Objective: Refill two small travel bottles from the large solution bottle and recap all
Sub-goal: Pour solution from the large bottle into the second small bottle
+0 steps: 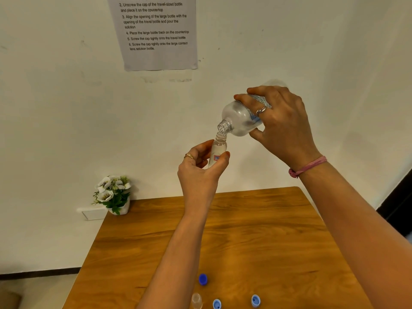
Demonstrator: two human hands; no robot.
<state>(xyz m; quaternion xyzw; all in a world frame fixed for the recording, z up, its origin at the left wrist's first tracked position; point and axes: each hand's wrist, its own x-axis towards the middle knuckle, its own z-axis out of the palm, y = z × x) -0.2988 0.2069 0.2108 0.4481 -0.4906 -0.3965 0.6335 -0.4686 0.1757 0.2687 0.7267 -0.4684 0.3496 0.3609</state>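
A warm brown wood-grain worktop (256,230) stands with its far edge against a white wall, and a small white pot of white artificial flowers with green leaves (114,195) sits at its far left corner, about ten o'clock. Near the front edge, around six o'clock, a dark blue plastic screw cap (202,279) lies farthest back, with a small clear uncapped travel bottle (196,300) just in front of it and slightly left. To the right of that bottle lie two light blue plastic caps, one close by (216,303) and one further right, toward five o'clock (255,300), apart from each other.
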